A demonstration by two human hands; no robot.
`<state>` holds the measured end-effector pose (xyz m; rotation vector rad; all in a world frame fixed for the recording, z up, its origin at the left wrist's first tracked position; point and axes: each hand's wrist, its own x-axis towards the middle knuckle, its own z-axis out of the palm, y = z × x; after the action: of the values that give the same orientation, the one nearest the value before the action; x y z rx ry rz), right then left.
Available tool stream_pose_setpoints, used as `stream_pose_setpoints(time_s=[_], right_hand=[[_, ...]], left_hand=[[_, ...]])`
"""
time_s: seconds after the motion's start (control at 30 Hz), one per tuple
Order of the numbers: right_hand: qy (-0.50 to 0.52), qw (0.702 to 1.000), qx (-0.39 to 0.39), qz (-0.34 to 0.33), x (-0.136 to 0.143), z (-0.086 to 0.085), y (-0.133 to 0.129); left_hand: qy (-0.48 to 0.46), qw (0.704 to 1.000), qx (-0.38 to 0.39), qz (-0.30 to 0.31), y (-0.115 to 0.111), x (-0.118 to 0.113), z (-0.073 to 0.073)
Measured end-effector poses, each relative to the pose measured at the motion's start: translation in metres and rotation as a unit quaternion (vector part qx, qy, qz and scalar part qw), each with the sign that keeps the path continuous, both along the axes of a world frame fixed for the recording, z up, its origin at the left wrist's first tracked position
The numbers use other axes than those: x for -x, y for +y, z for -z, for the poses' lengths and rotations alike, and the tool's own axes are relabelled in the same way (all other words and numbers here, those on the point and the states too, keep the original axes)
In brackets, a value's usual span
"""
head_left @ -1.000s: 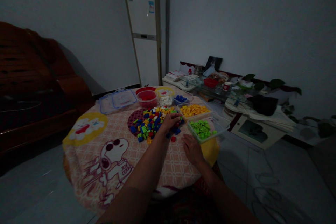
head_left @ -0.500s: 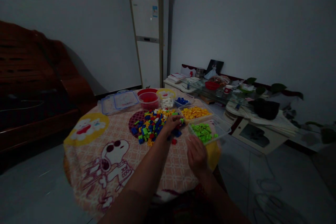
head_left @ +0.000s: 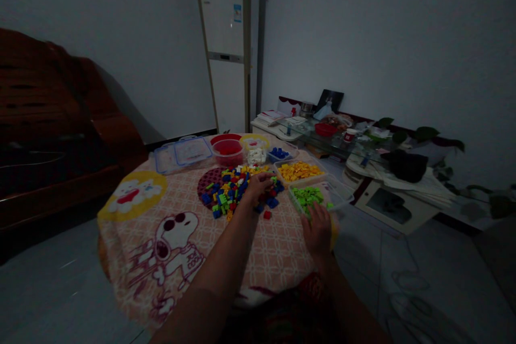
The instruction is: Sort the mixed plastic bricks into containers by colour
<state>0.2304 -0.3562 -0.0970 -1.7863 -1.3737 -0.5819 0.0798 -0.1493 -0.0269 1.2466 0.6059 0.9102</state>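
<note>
My left hand (head_left: 259, 187) reaches over the right side of a mixed pile of toy building bricks (head_left: 231, 191), in green, blue, yellow, red and white. Its fingers stretch to the right with the thumb apart, and I make out nothing held in them. A clear plastic box (head_left: 344, 197) holding green bricks (head_left: 307, 195) stands right of the pile. My right hand (head_left: 317, 230) is at this box's near side, fingers spread and their tips over the green bricks. A single red brick (head_left: 267, 215) lies on the cloth between the hands.
Behind the green bricks stand a box of yellow bricks (head_left: 300, 171) and one of blue bricks (head_left: 279, 153). White bricks (head_left: 256, 156) sit beside a red-looking tub (head_left: 228, 153). Clear lids (head_left: 192, 151) lie at back left. A patterned cloth (head_left: 226, 258) covers the round table.
My right hand has moved right and forward, from beside the green-brick box to over its near edge, and its fingers have spread. My left hand has shifted slightly left over the pile.
</note>
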Motion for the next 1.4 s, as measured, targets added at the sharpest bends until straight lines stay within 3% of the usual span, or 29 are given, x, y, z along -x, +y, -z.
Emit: stream_pose_setpoints(time_s=[0.23,0.57,0.83,1.03,1.23,1.4], right_hand=[[0.006,0.999,0.034,0.017,0.014,-0.004,0.005],[0.016,0.999,0.050,0.012,0.019,-0.004,0.002],[0.038,0.999,0.019,-0.029,0.010,-0.015,0.001],[0.028,0.998,0.045,-0.032,0.037,-0.027,0.009],[0.033,0.993,0.046,-0.099,0.076,-0.031,0.016],[0.039,0.985,-0.016,-0.165,0.066,-0.043,0.022]], left_hand=[[0.008,1.000,0.005,-0.008,-0.004,-0.004,-0.002],[0.015,0.999,-0.015,0.047,-0.017,-0.018,0.001],[-0.005,1.000,0.018,-0.007,-0.002,-0.003,0.000],[-0.018,1.000,0.008,-0.021,0.006,0.010,-0.005],[0.002,0.999,-0.053,-0.002,-0.001,0.005,-0.012],[0.010,0.997,-0.066,0.043,-0.004,-0.006,-0.011]])
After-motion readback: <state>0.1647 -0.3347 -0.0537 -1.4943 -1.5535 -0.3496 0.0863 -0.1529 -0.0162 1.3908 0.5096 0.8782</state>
